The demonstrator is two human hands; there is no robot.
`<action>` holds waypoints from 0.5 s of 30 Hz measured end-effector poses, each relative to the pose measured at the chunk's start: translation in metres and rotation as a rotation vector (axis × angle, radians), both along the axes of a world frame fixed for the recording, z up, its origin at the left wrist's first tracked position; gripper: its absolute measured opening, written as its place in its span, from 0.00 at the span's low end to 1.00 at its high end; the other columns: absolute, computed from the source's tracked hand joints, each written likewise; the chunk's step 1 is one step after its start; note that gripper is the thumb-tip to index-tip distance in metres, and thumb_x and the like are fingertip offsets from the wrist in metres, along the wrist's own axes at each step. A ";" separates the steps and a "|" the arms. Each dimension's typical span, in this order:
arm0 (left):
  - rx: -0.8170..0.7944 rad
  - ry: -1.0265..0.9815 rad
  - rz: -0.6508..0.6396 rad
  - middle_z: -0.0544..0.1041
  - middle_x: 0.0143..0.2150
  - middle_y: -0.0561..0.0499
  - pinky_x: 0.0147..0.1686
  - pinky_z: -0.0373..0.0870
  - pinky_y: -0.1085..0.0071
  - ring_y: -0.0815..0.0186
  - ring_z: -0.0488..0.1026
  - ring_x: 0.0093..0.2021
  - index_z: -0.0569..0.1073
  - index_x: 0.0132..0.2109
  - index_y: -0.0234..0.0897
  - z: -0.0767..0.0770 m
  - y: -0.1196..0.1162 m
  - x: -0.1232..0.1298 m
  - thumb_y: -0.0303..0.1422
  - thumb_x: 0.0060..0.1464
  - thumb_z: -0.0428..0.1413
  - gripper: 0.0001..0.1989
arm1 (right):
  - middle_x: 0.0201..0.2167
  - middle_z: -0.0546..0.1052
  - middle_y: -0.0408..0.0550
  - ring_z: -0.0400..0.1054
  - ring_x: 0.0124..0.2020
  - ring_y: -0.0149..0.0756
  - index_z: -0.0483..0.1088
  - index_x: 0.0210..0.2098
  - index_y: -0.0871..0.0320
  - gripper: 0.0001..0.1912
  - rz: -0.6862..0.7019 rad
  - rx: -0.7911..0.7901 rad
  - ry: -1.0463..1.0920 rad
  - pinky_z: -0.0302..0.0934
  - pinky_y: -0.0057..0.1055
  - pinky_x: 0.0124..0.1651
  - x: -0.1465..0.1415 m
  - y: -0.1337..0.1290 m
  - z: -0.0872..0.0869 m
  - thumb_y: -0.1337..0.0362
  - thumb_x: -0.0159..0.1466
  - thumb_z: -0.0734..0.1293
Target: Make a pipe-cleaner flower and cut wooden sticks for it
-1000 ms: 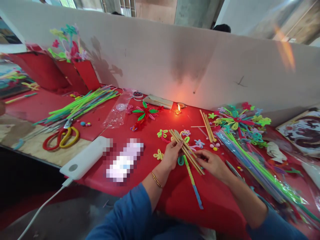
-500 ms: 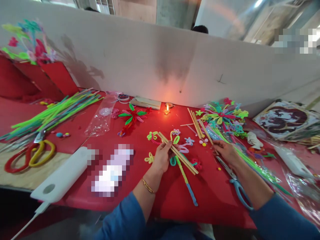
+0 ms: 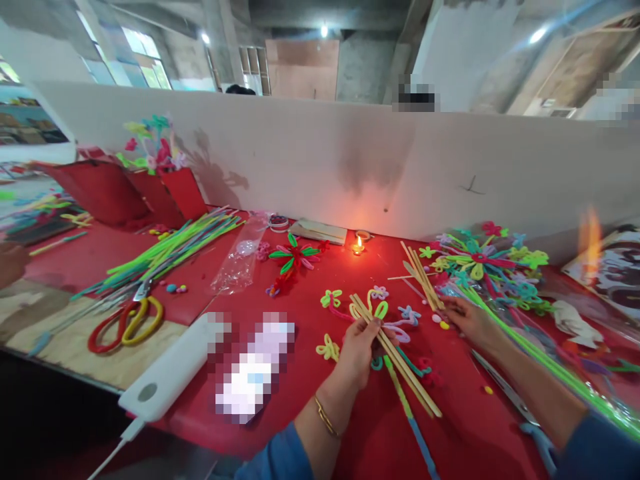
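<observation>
My left hand (image 3: 361,350) is closed around several thin wooden sticks (image 3: 407,373), which slant down to the right over a pipe-cleaner flower piece (image 3: 327,348). The piece's yellow, pink, lilac and green loops spread on the red table around that hand. Its stem (image 3: 417,437), green then blue, points towards me. My right hand (image 3: 465,320) pinches the near end of a wooden stick (image 3: 423,280) in a small bundle on the table. Pompoms (image 3: 444,325) lie by its fingertips. Below that wrist are blue-handled scissors (image 3: 510,390), partly hidden by my arm.
A small flame (image 3: 359,245) burns near the white partition (image 3: 300,160). Pipe cleaners (image 3: 170,250), red-and-yellow scissors (image 3: 143,321), a white power bank (image 3: 165,367) and a blurred-out phone-like rectangle (image 3: 255,370) lie left. Another person's hand (image 3: 13,261) shows at the left edge.
The view has tilted up and turned left, so the table's things appear lower and further right. My left hand keeps its sticks; my right hand stays by the bundle, its stick now lying alongside the others.
</observation>
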State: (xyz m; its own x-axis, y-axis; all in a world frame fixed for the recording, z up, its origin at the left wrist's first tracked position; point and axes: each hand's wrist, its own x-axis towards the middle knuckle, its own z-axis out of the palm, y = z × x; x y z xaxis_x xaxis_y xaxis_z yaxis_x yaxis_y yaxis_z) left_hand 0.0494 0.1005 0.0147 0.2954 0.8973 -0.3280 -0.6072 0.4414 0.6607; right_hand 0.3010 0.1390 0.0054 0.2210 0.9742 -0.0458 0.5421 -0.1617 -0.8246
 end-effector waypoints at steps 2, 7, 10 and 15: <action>0.007 0.008 -0.007 0.74 0.22 0.50 0.22 0.64 0.74 0.68 0.72 0.22 0.65 0.29 0.33 0.002 -0.003 0.001 0.41 0.39 0.59 0.16 | 0.30 0.76 0.48 0.70 0.29 0.36 0.68 0.40 0.58 0.16 0.070 0.039 -0.187 0.63 0.30 0.32 -0.007 0.014 0.015 0.65 0.52 0.61; 0.032 0.081 0.060 0.73 0.21 0.51 0.19 0.58 0.77 0.71 0.68 0.19 0.66 0.28 0.33 0.003 -0.010 0.002 0.44 0.40 0.59 0.17 | 0.35 0.76 0.48 0.69 0.36 0.35 0.68 0.42 0.60 0.15 0.215 0.056 -0.608 0.61 0.28 0.38 -0.072 0.082 0.054 0.67 0.58 0.56; 0.100 0.137 0.206 0.73 0.22 0.50 0.21 0.59 0.77 0.71 0.67 0.21 0.68 0.27 0.32 0.001 -0.014 0.001 0.44 0.42 0.58 0.17 | 0.38 0.76 0.50 0.68 0.40 0.37 0.67 0.44 0.60 0.15 0.245 0.074 -0.691 0.60 0.28 0.39 -0.125 0.135 0.061 0.66 0.60 0.56; 0.043 0.059 0.389 0.74 0.21 0.49 0.23 0.63 0.73 0.67 0.69 0.22 0.69 0.28 0.35 0.003 -0.015 -0.004 0.48 0.39 0.58 0.19 | 0.37 0.75 0.54 0.68 0.40 0.41 0.65 0.46 0.59 0.15 0.296 0.052 -0.865 0.61 0.34 0.39 -0.204 0.209 0.050 0.64 0.63 0.55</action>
